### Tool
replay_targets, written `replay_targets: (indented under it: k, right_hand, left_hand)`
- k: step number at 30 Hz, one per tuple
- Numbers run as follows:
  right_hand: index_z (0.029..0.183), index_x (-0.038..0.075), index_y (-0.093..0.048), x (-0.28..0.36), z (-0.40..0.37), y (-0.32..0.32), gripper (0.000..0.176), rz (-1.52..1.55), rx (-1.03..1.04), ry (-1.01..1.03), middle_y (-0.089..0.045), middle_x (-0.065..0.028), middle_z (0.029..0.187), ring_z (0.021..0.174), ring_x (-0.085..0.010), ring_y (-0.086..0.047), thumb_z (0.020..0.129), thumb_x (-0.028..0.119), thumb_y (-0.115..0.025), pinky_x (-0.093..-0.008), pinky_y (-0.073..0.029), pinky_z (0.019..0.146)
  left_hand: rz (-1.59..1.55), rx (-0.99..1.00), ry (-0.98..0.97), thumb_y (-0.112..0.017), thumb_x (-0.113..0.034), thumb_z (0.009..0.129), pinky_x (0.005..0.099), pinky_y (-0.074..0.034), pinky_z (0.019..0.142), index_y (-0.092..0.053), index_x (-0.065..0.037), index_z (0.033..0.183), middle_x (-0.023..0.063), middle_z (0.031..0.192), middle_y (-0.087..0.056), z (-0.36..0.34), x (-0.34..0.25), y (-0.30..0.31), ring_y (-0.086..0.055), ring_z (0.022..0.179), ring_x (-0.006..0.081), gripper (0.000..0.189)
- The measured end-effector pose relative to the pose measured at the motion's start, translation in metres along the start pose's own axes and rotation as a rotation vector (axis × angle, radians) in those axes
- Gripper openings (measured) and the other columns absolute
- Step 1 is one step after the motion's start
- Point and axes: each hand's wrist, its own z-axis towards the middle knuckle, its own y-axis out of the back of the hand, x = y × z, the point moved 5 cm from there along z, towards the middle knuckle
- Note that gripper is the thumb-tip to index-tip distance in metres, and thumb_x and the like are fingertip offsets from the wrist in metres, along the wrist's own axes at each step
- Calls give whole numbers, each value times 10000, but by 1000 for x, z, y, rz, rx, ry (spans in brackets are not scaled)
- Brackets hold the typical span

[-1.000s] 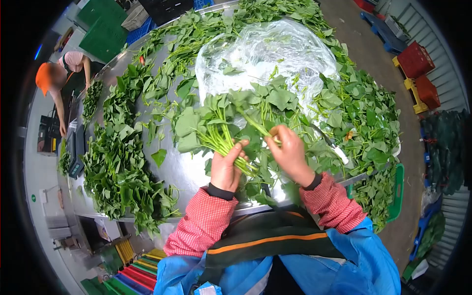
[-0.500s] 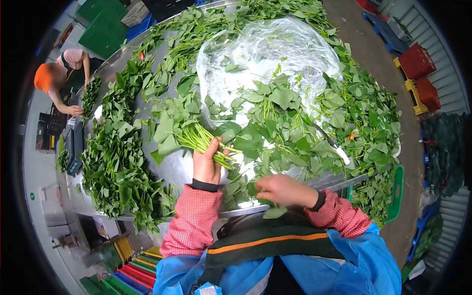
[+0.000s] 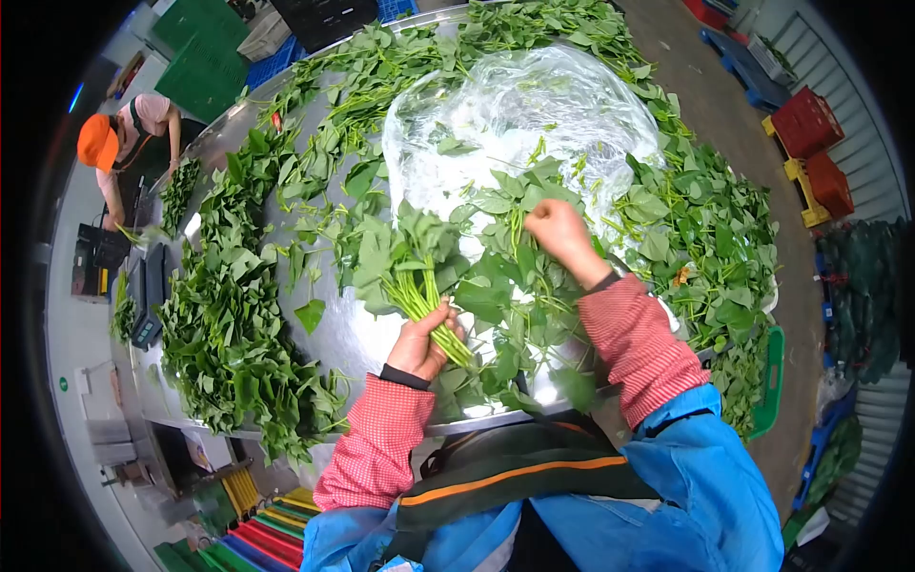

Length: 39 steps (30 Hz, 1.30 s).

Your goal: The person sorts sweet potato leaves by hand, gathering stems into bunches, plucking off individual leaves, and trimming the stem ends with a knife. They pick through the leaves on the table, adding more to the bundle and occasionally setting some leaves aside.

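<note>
Fingers (image 3: 426, 326) of the left hand (image 3: 417, 348) are wrapped tight around one bunch of greens (image 3: 405, 257). They grip it low on its pale stems, and the leaves fan up and away from the body. In my feed I count two hands at work, one bunch held, and one clear plastic sheet (image 3: 515, 105) spread across the middle of the steel surface (image 3: 329, 334).

The right hand (image 3: 558, 229) is stretched forward past the left, wrist bent down. Its fingertips are sunk in the loose greens (image 3: 534, 286) lying at the near edge of the sheet; I cannot tell whether they have pinched a stem. Both forearms, in red checked sleeves, rise from the near rim of the surface. The left is short and upright, while the right reaches out at a slant.

Three masses of leaves ring the work: the left heap (image 3: 229, 315), the right heap (image 3: 705, 238) and the far band (image 3: 400, 57) along the far rim. A bare strip of steel lies just left of the held bunch, between it and the left heap, with a single leaf (image 3: 308, 313) on it.

One co-worker (image 3: 114, 153) in an orange cap stands at the far left end. Beyond the right edge I see two red crates (image 3: 805, 114) on the floor and one green tray (image 3: 772, 377) close under the rim.
</note>
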Motion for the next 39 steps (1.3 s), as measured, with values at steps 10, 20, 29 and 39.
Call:
replay_targets:
  k: [10,20,29,39]
  right_hand:
    - [808,45,-669,3,-14,-6,294,225,80,-90,-630,-58,690,599,-209,-584,810,338,-642,-341,-463,542]
    - [832,-9,-659,38,-53,16,210,620,118,84,-617,5,679,602,-57,-516,834,199,-686,-229,-419,538]
    - [877,32,-669,50,-97,21,350,274,79,43,-636,-98,672,581,-160,-576,846,380,-648,-309,-443,541]
    - [770,5,-579,31,-114,-20,252,630,16,87,-513,-39,587,538,-99,-446,867,233,-625,-303,-362,485]
  left_hand:
    - [47,17,-164,-566,-105,923,254,-436,568,-494,-76,931,29,773,-528,7,-8,-26,-476,607,99,78]
    - [370,49,-481,-640,-41,857,243,-478,648,-531,-63,996,111,1019,-646,-2,-14,-70,-588,794,120,178]
    - [198,65,-344,-603,26,862,236,-489,628,-521,-54,987,104,946,-652,15,4,-46,-608,774,140,169]
    - [116,28,-482,-599,17,865,246,-476,647,-495,-60,953,110,947,-623,4,-1,-46,-554,704,137,156]
